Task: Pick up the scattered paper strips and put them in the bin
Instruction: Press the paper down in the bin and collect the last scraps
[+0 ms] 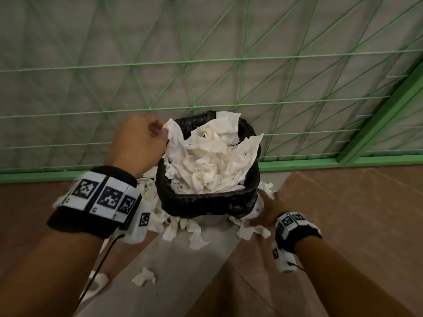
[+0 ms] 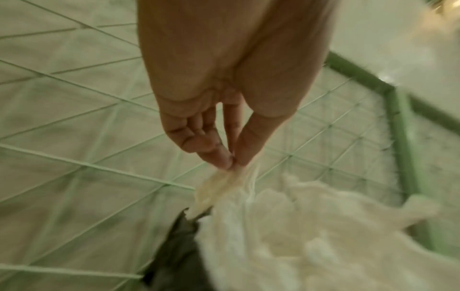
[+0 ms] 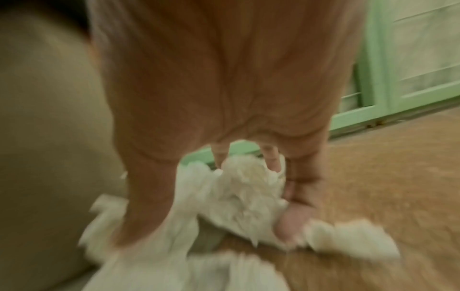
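A small bin with a black liner (image 1: 206, 202) stands on the floor by the fence, heaped with white paper strips (image 1: 210, 161). My left hand (image 1: 158, 131) is at the bin's left rim and pinches the corner of one long strip (image 2: 224, 183) between thumb and fingertips (image 2: 219, 157). My right hand (image 1: 263, 216) is low on the floor at the bin's right foot, its fingers (image 3: 291, 222) curled round a clump of strips (image 3: 244, 196). More strips (image 1: 180, 227) lie scattered round the bin's base.
A green wire fence (image 1: 206, 106) with a green bottom rail runs right behind the bin. The floor is brown board (image 1: 343, 213) with a pale grey sheet (image 1: 171, 282) down the middle. One loose crumpled strip (image 1: 144, 276) lies nearer me; another shows under my left forearm (image 1: 98, 282).
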Available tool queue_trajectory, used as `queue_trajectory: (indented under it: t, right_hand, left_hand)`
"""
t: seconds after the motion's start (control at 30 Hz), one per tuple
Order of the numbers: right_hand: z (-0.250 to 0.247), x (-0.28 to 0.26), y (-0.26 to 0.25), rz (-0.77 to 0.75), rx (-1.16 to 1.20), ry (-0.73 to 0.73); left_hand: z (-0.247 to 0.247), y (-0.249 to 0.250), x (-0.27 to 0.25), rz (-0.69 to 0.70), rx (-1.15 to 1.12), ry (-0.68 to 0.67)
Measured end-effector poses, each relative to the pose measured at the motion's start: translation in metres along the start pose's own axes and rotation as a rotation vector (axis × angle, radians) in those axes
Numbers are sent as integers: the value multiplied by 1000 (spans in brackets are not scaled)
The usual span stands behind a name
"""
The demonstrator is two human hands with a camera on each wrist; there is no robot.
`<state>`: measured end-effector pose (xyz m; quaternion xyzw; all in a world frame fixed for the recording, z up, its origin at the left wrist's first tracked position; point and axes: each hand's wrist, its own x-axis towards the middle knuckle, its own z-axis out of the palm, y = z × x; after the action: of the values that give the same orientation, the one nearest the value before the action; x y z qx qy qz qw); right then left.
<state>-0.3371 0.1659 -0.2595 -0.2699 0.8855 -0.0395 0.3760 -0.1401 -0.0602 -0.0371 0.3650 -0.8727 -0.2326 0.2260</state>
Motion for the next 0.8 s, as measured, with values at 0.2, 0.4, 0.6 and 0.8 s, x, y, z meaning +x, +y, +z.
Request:
queue_trajectory:
  t: [0.2,0.4,0.6,0.8]
  right_hand:
    - [1,-14,-12,-64,-119,260]
    - [-77,-51,-1,-56,63,344]
    - [-142,-83,-11,-179,192,572]
    - [-201,-153,-64,-374,219,797]
  left_hand:
    - [40,35,-29,251,708,-695]
    - [47,34,-31,106,659,-623]
    - [-6,-6,-27,-101,-44,136]
    - [26,-148,-86,-532,264,-449]
